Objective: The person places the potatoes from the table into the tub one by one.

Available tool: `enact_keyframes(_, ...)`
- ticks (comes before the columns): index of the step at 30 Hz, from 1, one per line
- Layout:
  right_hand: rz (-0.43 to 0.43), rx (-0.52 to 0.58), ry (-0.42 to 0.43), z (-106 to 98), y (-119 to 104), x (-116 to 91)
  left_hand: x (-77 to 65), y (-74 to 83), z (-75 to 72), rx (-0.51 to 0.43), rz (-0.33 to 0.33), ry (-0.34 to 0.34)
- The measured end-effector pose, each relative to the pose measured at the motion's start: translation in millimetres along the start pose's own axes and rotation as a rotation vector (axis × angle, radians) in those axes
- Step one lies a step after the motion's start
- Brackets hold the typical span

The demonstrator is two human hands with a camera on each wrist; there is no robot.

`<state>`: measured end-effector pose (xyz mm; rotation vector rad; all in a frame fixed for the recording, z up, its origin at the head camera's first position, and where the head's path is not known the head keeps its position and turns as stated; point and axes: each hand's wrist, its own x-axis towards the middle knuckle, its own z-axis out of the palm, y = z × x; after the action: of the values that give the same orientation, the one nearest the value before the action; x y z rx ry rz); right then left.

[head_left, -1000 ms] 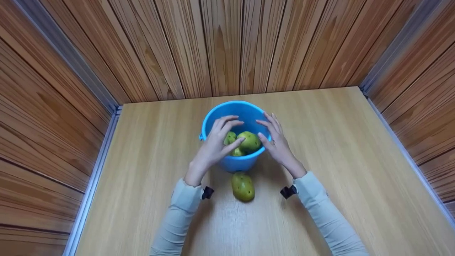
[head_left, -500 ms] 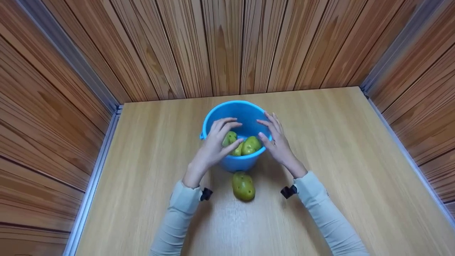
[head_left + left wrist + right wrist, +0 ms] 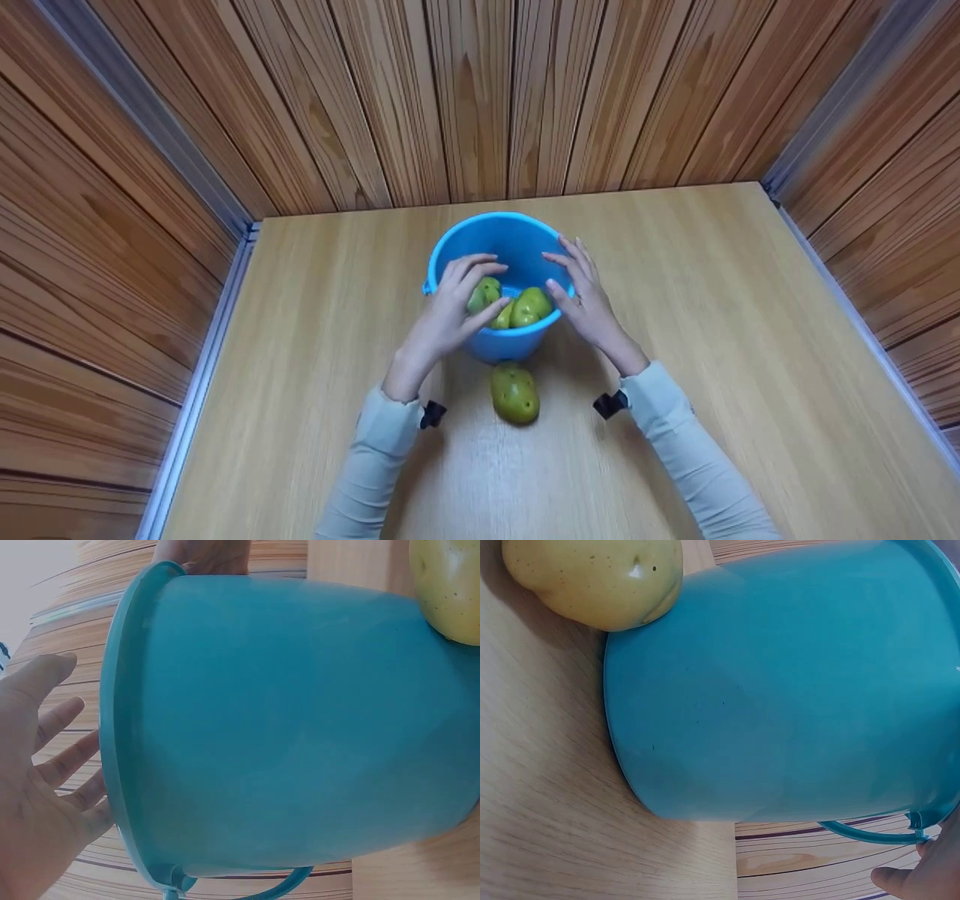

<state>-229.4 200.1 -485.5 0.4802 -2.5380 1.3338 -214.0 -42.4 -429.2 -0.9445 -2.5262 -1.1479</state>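
Observation:
A blue bucket stands upright with several green-yellow potatoes inside, partly hidden by the left hand. My left hand hovers over the bucket's left rim, fingers loosely bent and spread, thumb apart, holding nothing. At the right rim is my right hand, its relaxed fingers right at the edge and nothing between them. Another potato lies on the table against the bucket's near side. The left wrist view shows the left palm facing the bucket mouth; only fingers of the right hand show in its wrist view.
The bucket's blue handle hangs at its side. Beneath everything is a light wood table, with wood-plank walls behind it and on both sides. Metal rails run along the table's side edges.
The front-right potato in the bucket has dropped lower and turned more upright. My left hand has shifted very slightly toward me; the right hand has stayed nearly still.

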Motion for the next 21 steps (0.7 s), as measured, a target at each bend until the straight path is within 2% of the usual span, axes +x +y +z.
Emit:
enact_keyframes(11,0.008,0.019,0.004,1,1,0,-10.7,0.3,-0.4,-0.015,0.006,-0.005)
enact_keyframes(21,0.011,0.008,0.004,0,-1,0,-24.5,4.7,-0.1,-0.038,0.069,0.017)
